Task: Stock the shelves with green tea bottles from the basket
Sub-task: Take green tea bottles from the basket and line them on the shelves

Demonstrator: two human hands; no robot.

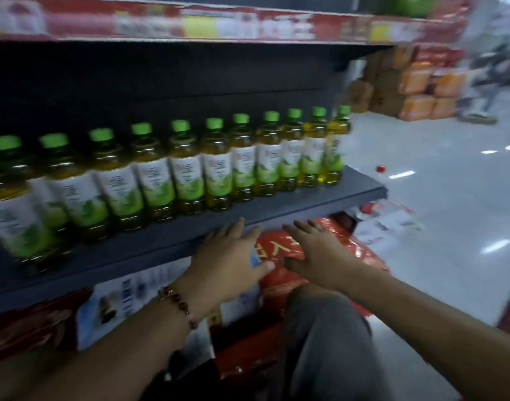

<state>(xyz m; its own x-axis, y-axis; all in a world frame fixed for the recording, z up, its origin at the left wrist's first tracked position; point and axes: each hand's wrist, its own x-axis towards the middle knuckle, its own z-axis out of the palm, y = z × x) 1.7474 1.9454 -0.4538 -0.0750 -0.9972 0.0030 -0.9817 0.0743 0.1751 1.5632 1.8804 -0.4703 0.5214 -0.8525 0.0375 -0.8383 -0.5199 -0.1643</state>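
- A row of green tea bottles (187,166) stands upright along the dark grey shelf (306,204), running from the left edge to near the shelf's right end. Each is clear plastic with ribbed shoulders, amber-yellow liquid, a bright green screw cap and a white-and-green wrap label with a leaf picture; the writing on the labels is too blurred to read.
- The left hand (227,256) is released, fingers straight and spread, fingertips at the shelf's front lip, holding nothing. A beaded reddish-brown bracelet (178,302) circles its wrist.
- The right hand (317,250) is likewise flat and slack, fingers extended, empty, in front of a glossy red bag (280,250) below the shelf; the bag carries large yellow characters that I cannot make out.
- A red price strip (248,24) with yellow and white tags fronts the upper shelf; its print is smeared.
- White and blue printed cartons (118,299) sit under the shelf.
- Orange packs (421,91) and brown boxes are stacked on the shiny pale floor (450,198) beyond.
- No basket can be identified with certainty.
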